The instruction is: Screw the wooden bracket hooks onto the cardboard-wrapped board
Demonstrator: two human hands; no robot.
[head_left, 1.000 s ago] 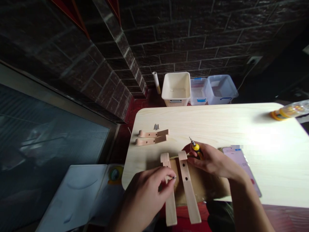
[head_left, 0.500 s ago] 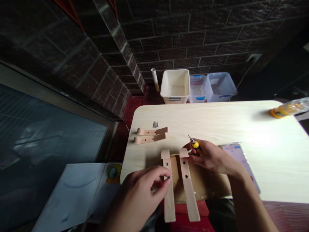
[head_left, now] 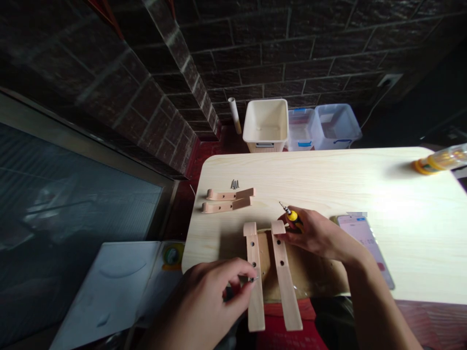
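My left hand (head_left: 222, 287) pinches a small screw (head_left: 254, 279) between thumb and forefinger, just over the left wooden leg (head_left: 257, 304). That leg and a matching right wooden leg (head_left: 288, 296) lie side by side across a brown board (head_left: 314, 272) at the table's front edge. Each leg has a curled far end and two dark holes. My right hand (head_left: 314, 233) is closed round a yellow-and-black screwdriver (head_left: 293, 218), its tip pointing up and to the left. The fingers of this hand also rest by the curled end of the right leg.
Two more wooden pieces (head_left: 229, 199) lie at the table's left, with several screws (head_left: 234, 184) behind them. A phone (head_left: 365, 248) is right of my right hand. A clear-and-yellow bottle-shaped container (head_left: 438, 161) lies at far right. Plastic bins (head_left: 265, 143) stand beyond the table.
My left hand has drawn slightly back toward me with the screw, uncovering the left leg's second hole. The screwdriver has shifted a little to the left.
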